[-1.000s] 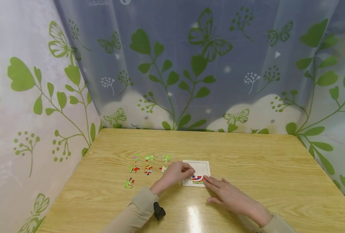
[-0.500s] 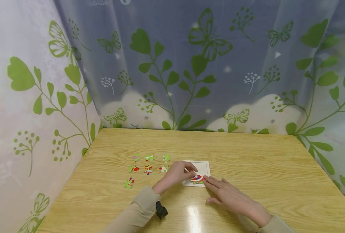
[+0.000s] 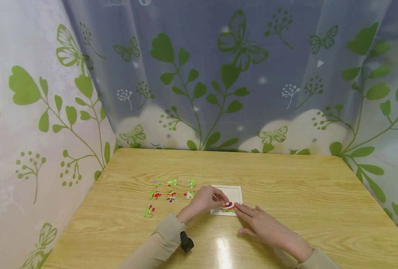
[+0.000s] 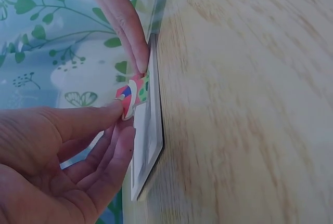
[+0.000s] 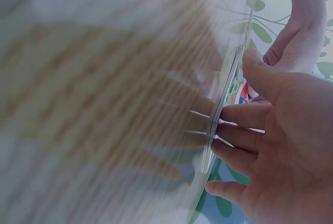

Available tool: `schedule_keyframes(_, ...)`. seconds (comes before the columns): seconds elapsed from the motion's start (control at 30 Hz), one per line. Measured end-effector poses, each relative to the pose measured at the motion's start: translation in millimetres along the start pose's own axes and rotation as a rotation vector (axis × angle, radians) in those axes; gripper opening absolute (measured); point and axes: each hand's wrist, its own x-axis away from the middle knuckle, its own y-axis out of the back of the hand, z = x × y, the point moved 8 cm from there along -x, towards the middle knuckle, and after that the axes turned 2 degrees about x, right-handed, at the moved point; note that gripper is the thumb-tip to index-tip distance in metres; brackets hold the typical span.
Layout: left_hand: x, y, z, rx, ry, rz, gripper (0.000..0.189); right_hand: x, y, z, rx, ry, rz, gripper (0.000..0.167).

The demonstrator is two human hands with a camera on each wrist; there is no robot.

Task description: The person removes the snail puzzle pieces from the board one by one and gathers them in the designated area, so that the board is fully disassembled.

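Observation:
A square white puzzle tray lies on the table, with red, blue, white and green puzzle pieces in its near right part. My left hand reaches over the tray's left side. In the left wrist view, its thumb and forefinger pinch the edge of a red, white and blue puzzle piece, which stands slightly raised and tilted against the others. My right hand lies with straight fingers on the tray's near right side, its fingertips right at the pieces. In the right wrist view, those fingers rest along the tray's edge.
Left of the tray, several loose puzzle pieces lie in rough rows on the wooden table. A printed curtain with leaves and butterflies hangs behind the table and along both sides.
My left fingers spread apart over the tray, then came down and together on the red, white and blue puzzle piece, which has shifted a little. My right hand has stayed in place.

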Motion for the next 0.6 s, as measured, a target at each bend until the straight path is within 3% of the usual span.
schedule_keyframes(0.37,2.4,1.1,8.2,0.077,-0.004,-0.006,0.005,0.7,-2,0,0.029,0.007,0.002,0.067)
schedule_keyframes(0.6,7.7,9.5,11.7,0.065,-0.027,-0.04,0.005,1.2,0,1,0.047,0.021,-0.02,0.067)
